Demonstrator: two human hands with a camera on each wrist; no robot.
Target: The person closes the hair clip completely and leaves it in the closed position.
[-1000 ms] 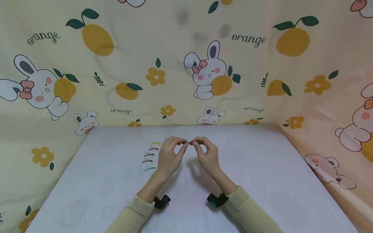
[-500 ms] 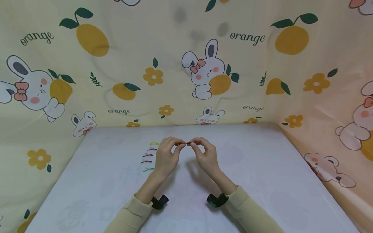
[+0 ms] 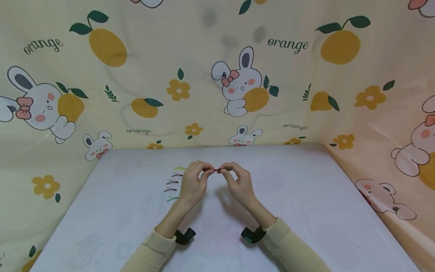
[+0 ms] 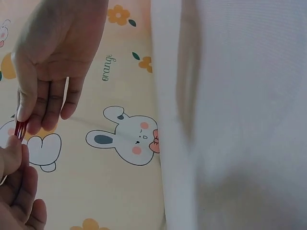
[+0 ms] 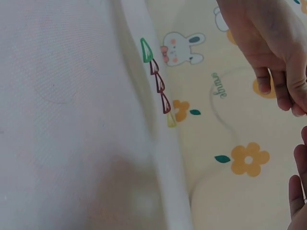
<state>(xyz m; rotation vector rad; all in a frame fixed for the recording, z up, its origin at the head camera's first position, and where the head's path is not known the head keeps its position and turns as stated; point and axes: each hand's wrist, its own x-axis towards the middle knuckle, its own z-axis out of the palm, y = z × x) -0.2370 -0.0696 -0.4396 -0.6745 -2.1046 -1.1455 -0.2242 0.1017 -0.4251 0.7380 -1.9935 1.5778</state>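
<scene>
A dark red snap hair clip [image 4: 20, 130] is pinched at its two ends between both hands, above the table. My left hand [image 3: 193, 184] grips one end with thumb and fingertips; my right hand [image 3: 240, 183] pinches the other. The fingertips cover much of the clip, and in the right wrist view it is hidden. Left of my left hand, a row of hair clips lies on the table: a yellow clip [image 3: 179, 168] farthest away, several dark red clips [image 5: 159, 82], and a green clip [image 5: 146, 51] nearest me. The lying clips appear spread apart.
The white-covered table [image 3: 306, 204] reaches back to a fabric backdrop [image 3: 204, 56] printed with rabbits and oranges, which also stands along both sides. Each wrist carries a black camera [image 3: 185, 236] below the sleeve cuff.
Both hands have shifted slightly left and a little closer to me, still pinching the dark red clip. The row of clips on the table stays as it was.
</scene>
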